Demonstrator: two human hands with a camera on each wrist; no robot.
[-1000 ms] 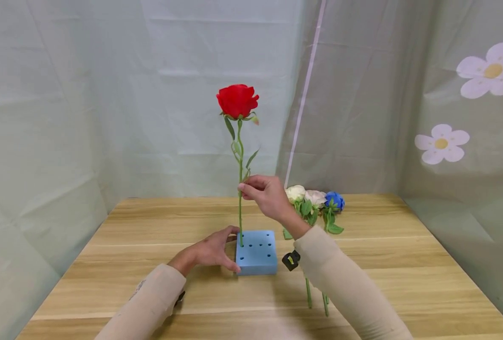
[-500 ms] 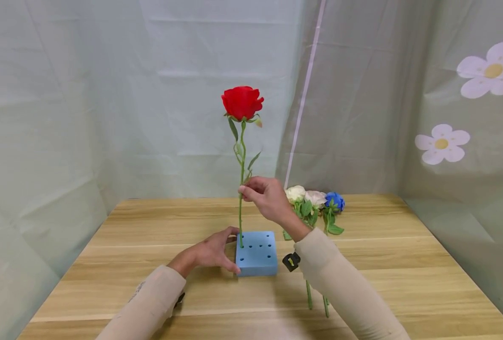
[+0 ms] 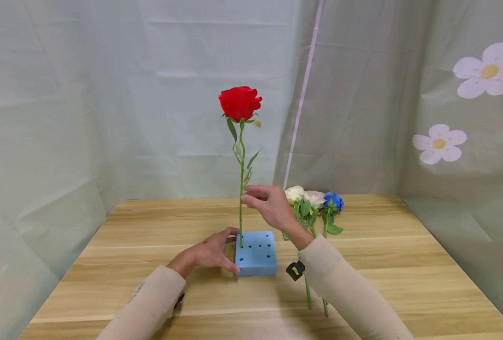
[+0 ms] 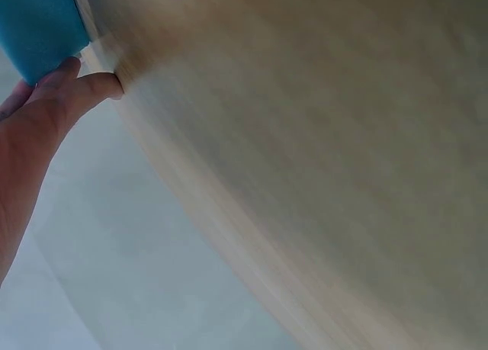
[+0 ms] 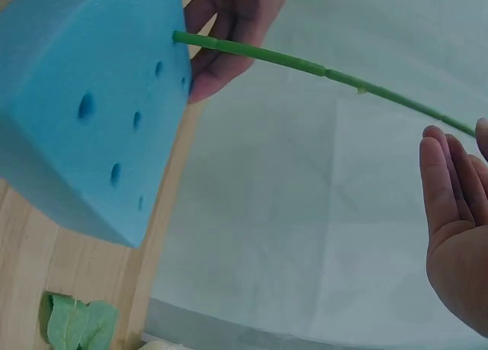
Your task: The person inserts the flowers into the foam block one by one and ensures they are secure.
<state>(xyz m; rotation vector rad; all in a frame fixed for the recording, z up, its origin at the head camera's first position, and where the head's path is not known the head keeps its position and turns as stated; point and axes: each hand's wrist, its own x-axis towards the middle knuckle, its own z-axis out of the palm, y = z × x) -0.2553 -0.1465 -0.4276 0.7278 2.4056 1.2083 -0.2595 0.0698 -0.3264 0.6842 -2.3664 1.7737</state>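
Observation:
An artificial red rose stands nearly upright, its green stem set in a hole on the left side of a blue foam block. My left hand holds the block by its left side, thumb at the near corner and fingers at the far one. Beside the lower half of the stem is my right hand, its fingers extended and thumb parted from them, the fingertips right at the stem. In the right wrist view the right fingers look straight and loose. Several holes in the block's top hold nothing.
To the right lie a cream flower, a pale pink flower and a blue flower, stems toward me, partly under the right forearm. The wooden table meets pale curtains behind.
My right hand has slid slightly down the stem and its pinch has loosened, the fingers parting from the stem. The rose swayed right, then slightly back left. The left hand stays at the block.

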